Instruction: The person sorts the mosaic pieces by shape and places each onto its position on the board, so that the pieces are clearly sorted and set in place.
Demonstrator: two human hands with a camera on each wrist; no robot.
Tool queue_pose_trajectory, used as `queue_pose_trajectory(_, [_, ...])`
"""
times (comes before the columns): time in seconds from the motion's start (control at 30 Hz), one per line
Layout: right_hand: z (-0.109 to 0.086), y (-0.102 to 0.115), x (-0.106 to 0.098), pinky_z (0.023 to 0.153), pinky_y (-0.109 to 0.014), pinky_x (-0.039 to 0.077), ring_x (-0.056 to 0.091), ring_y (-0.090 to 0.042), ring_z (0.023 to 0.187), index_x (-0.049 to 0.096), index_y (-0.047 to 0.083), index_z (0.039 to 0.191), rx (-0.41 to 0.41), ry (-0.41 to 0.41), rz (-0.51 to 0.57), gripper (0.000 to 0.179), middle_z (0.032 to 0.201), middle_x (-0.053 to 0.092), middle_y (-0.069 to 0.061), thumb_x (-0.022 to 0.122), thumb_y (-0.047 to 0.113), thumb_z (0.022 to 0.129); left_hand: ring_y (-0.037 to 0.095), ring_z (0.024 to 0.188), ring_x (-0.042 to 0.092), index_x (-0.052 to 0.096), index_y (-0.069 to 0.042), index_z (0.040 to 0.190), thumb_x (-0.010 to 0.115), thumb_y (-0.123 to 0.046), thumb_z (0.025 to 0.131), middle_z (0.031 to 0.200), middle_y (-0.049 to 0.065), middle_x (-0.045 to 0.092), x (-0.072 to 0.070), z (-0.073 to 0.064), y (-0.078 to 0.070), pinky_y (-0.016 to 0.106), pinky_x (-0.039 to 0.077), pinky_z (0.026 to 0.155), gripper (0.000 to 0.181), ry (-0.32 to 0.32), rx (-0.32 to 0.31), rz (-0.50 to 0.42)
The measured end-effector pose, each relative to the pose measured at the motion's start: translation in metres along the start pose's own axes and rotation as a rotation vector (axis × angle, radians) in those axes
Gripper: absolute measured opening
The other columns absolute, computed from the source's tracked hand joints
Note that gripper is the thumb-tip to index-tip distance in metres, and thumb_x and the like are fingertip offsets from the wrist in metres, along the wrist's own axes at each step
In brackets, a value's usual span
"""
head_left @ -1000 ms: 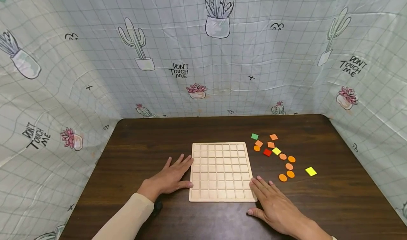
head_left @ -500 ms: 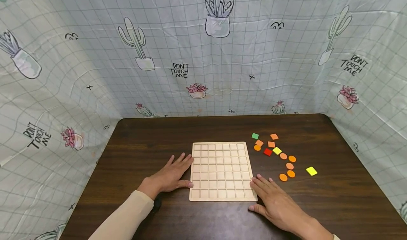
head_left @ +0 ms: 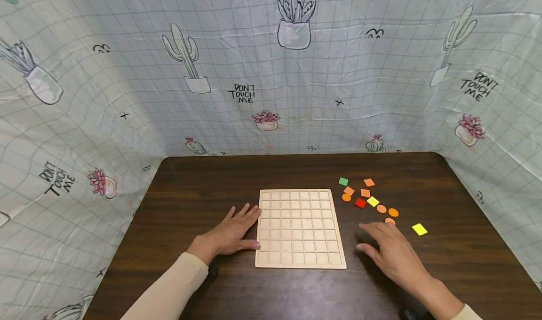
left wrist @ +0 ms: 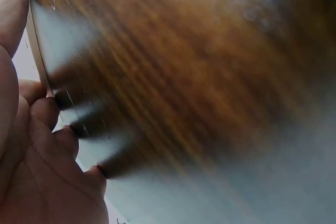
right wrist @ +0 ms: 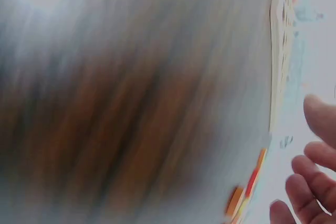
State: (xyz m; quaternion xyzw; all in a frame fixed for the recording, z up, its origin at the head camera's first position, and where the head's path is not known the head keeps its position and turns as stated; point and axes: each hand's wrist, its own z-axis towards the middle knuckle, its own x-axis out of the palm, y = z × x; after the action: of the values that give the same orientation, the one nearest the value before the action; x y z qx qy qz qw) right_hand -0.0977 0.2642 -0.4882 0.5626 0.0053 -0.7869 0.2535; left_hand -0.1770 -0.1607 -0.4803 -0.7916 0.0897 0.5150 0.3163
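Observation:
A pale wooden grid board (head_left: 302, 228) lies flat on the dark table. My left hand (head_left: 228, 233) rests on the table at the board's left side, fingers spread, with fingertips and thumb tip at its edge. In the left wrist view, the fingertips (left wrist: 44, 109) meet the board's rim. My right hand (head_left: 394, 252) hovers to the right of the board, thumb apart from the fingers and nothing between them. It overlaps the nearest orange discs in the head view. Beyond it lie more orange discs (head_left: 393, 212), a red square tile (head_left: 360, 203) and a yellow square tile (head_left: 372, 201).
Farther back are a green square tile (head_left: 343, 181) and several orange square tiles (head_left: 369, 182). Another yellow tile (head_left: 419, 229) lies apart on the right. A cactus-print curtain (head_left: 271, 75) stands behind the table (head_left: 211, 179) and along both sides.
My right hand has left the board's right edge, moving right toward the loose pieces and lifting, and now covers the nearest discs. My left hand stays at the board. The head view shifts slightly.

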Motion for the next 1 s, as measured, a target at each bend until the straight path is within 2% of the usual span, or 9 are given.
queue_pose_trajectory(0.1, [-0.003,-0.014,-0.006,0.082,-0.051,0.055,0.062,-0.03,0.106,0.075,0.005,0.127,0.11,0.012,0.057,0.051,0.117,0.073,-0.01,0.091,0.017,0.081,0.031,0.165,0.008,0.019,-0.01,0.17,0.065,-0.054,0.101,0.177,0.007,0.016,0.0,0.001,-0.001,0.061,0.004,0.132,0.094,0.002,-0.002,0.0])
queue_pose_trajectory(0.23, [-0.008,-0.032,-0.011,0.075,-0.039,0.055,0.063,-0.031,0.102,0.075,0.005,0.129,0.248,0.066,0.132,0.049,0.12,0.069,-0.014,0.09,0.016,0.083,0.03,0.165,0.007,0.018,-0.011,0.171,0.064,-0.054,0.101,0.178,0.006,0.015,0.0,0.001,-0.001,0.06,0.004,0.132,0.094,0.002,-0.007,-0.001])
queue_pose_trajectory(0.37, [-0.012,-0.045,-0.015,0.07,-0.029,0.05,0.064,-0.029,0.097,0.076,0.005,0.128,0.327,0.103,0.191,0.045,0.116,0.066,-0.012,0.088,0.018,0.087,0.03,0.166,0.005,0.018,-0.013,0.171,0.064,-0.054,0.101,0.178,0.004,0.013,-0.001,0.001,-0.002,0.06,0.001,0.132,0.093,0.004,-0.011,-0.015])
queue_pose_trajectory(0.57, [-0.012,-0.052,-0.015,0.071,-0.029,0.046,0.064,-0.027,0.096,0.078,0.007,0.126,0.368,0.145,0.187,0.041,0.11,0.064,-0.008,0.086,0.017,0.088,0.029,0.166,0.004,0.017,-0.014,0.171,0.064,-0.053,0.102,0.178,0.003,0.012,-0.001,0.0,-0.002,0.059,0.0,0.132,0.093,0.005,-0.019,-0.022])
queue_pose_trajectory(1.0, [-0.006,-0.054,-0.009,0.064,-0.028,0.041,0.058,-0.02,0.085,0.081,0.004,0.119,0.351,0.144,0.157,0.033,0.1,0.064,-0.007,0.086,0.016,0.087,0.031,0.166,0.005,0.019,-0.01,0.17,0.065,-0.053,0.101,0.178,0.006,0.014,0.001,-0.002,0.0,0.06,0.0,0.132,0.093,-0.015,-0.019,-0.045])
